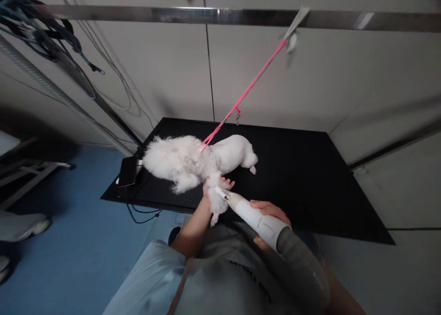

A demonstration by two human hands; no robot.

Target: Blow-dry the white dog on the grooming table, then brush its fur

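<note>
A small white fluffy dog [193,161] lies on a black grooming table [303,177], tied by a pink leash [248,91] to an overhead metal bar [172,14]. My left hand [217,186] is closed around one of the dog's legs near the table's front edge. My right hand [270,211] grips a white dryer nozzle [255,218] on a grey hose, its tip pointed at that leg.
A black phone-like device [128,171] with a cable lies at the table's left corner. A ribbed hose [58,94] and dark straps [41,35] hang at the left. The floor [69,250] is blue; someone's shoe [24,225] shows at far left.
</note>
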